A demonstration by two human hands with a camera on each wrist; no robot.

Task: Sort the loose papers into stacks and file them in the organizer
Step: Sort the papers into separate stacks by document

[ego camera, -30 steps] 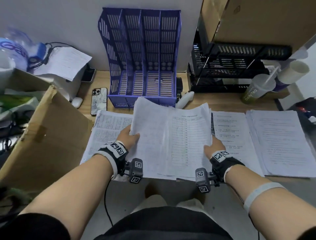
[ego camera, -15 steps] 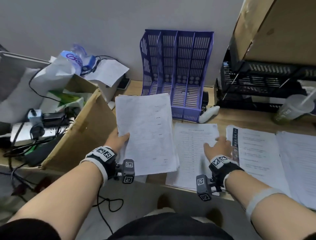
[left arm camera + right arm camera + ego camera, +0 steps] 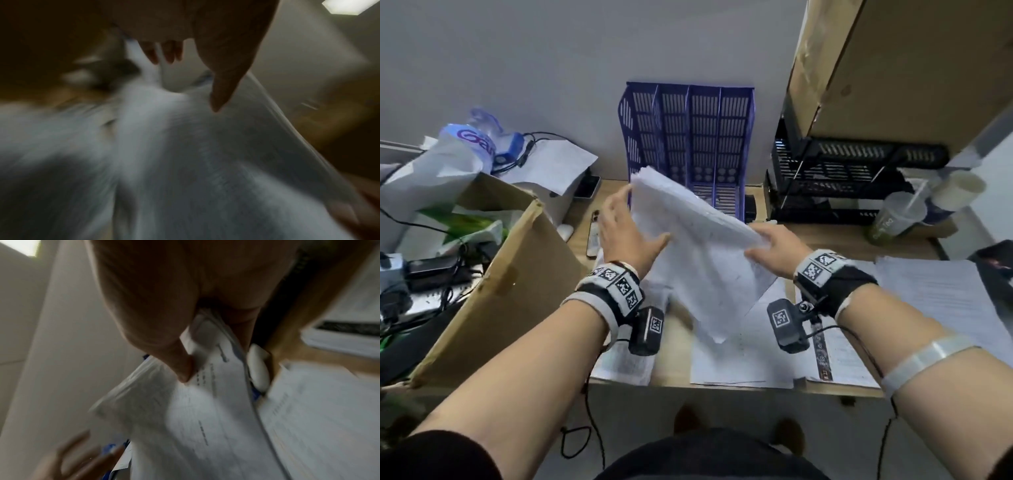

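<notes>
Wooden desk (image 3: 784, 236) fills the middle of the head frame, with flat paper piles (image 3: 743, 356) along its near edge at bottom centre. Above them we hold a sheaf of papers (image 3: 698, 253) tilted in the air at frame centre: our left hand (image 3: 625, 233) has its thumb curled over the face and fingers behind, while our right hand (image 3: 774, 251) pinches the right edge. We judge the sheaf light but floppy and apt to fan, so it wants a grip on both side edges. Beyond, at upper centre against the wall, stands the purple organizer (image 3: 688, 137), its slots showing no papers yet
</notes>
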